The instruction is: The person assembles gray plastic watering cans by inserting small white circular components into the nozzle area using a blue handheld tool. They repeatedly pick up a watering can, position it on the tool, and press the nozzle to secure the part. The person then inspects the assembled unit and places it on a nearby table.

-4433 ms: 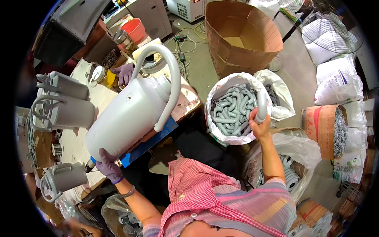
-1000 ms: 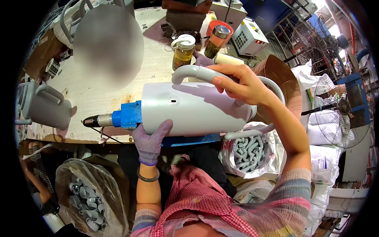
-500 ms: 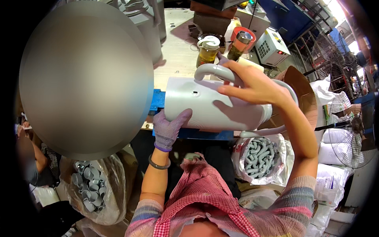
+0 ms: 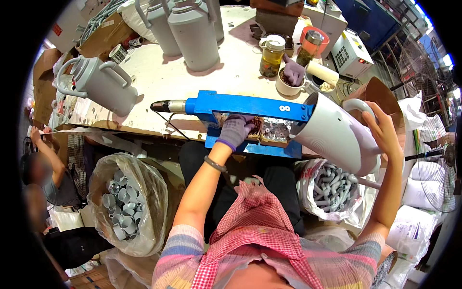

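Head view showed my right hand (image 4: 382, 137) wrapped around the handle side of the pale jug (image 4: 337, 137), which now hung tilted off the table's near edge at my right, its open mouth against the end of the blue arm (image 4: 245, 105). Half a second before, the jug had lain across that arm under both hands; now the arm stood bare, so I judged the jug had come off it. My gloved left hand (image 4: 236, 131) had dropped from the jug's base to the tray of small metal rings (image 4: 269, 131) just under the arm, fingers curled down into them; whether they pinched anything, I could not tell.

Below my right hand a bag of grey handles (image 4: 332, 188) sat close, and a cardboard box stood just beyond. Left of my left hand the table (image 4: 159, 82) lay bare up to a finished jug (image 4: 103, 84), with more jugs standing farther back.
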{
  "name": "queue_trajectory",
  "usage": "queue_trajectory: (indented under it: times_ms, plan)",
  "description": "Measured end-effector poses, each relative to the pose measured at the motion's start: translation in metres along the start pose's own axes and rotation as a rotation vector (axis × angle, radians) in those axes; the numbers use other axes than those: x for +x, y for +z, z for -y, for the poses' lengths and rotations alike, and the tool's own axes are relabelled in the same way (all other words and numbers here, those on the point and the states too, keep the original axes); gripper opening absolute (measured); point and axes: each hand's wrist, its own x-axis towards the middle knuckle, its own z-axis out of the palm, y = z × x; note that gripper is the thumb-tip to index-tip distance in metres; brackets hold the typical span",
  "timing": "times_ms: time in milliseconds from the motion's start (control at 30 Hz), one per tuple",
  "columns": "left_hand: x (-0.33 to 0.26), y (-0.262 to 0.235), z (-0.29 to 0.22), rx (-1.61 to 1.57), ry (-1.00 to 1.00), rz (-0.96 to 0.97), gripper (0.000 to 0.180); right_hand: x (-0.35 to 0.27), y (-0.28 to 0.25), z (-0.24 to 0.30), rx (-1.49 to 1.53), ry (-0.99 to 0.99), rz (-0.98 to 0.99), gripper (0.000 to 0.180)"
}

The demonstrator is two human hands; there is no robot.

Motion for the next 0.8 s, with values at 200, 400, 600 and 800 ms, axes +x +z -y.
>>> queue_trajectory:
  times_ms: [200,400,600,800]
  plan:
    - [-0.007,-0.006,0.006,-0.374,-0.09,-0.04,0.02,-0.046,0.004,-0.038,0.181,0.098,-0.111,0.028]
    - [-0.042,-0.033,-0.034,-0.184,0.018,-0.306,0.013,-0.069,0.013,-0.066,0.314,0.189,-0.192,0.027]
    - [-0.008,-0.066,-0.142,-0.896,0.061,-0.069,0.017,-0.078,0.007,-0.077,0.575,0.282,-0.131,0.023]
    - [0.064,-0.027,-0.182,-0.934,0.078,0.074,0.02,-0.063,0.011,-0.094,0.209,0.185,-0.184,0.028]
